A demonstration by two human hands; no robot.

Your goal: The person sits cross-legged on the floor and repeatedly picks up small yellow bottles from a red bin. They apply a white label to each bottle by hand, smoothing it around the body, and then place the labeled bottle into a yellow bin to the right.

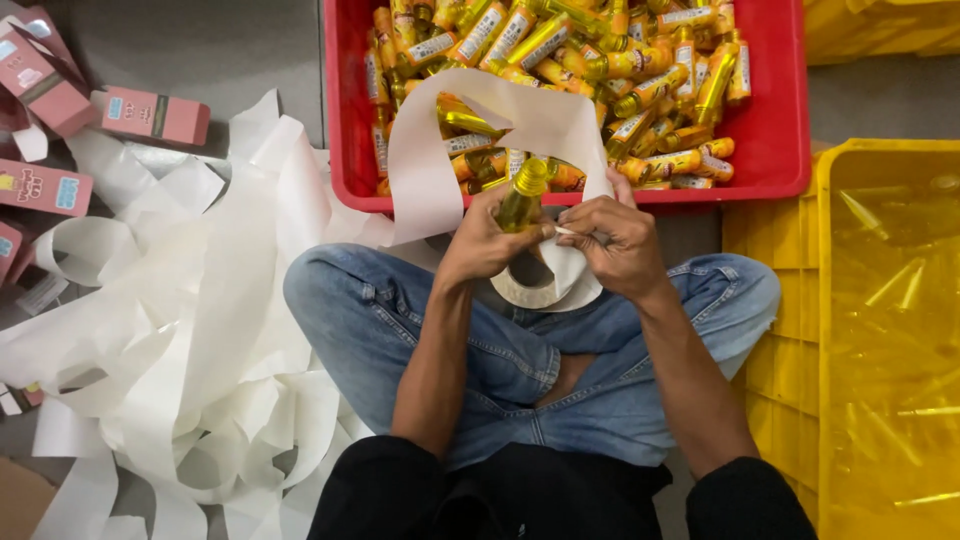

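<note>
Bottle: small yellow-green plastic bottle with a yellow cap [522, 195], held upright above the lap, in front of the red crate.
Left hand: left hand [480, 240] is closed around the lower body of the bottle, fingers wrapped from the left side.
Right hand: right hand [618, 240] is pinched shut on a small white label edge [566, 231] just beside the bottle; fingertips touch or nearly touch the bottle wall, which of the two cannot be told.
Label roll: white roll of label backing paper [540, 285] sits on the lap below both hands, its strip looping up over the crate rim.
Lap: person sits cross-legged on the floor in blue jeans [420, 320].
Waste paper: loose heap of white backing strip [190, 330] lies on the floor to the left.
Yellow crates: yellow plastic crates [880, 320] stand to the right; contents are blurred.
Pink boxes: small pink cardboard cartons [155, 115] lie scattered at far left.
Red crate: red plastic crate [770, 120] beyond the hands, filled with many similar yellow bottles [640, 70], mostly labelled.
Risk, label: judged likely to go on crooked or creased if the bottle turns in the grip while the label is pressed down.
Risk, strip: the looping backing strip could snag on the crate rim and tug the roll off the lap.
</note>
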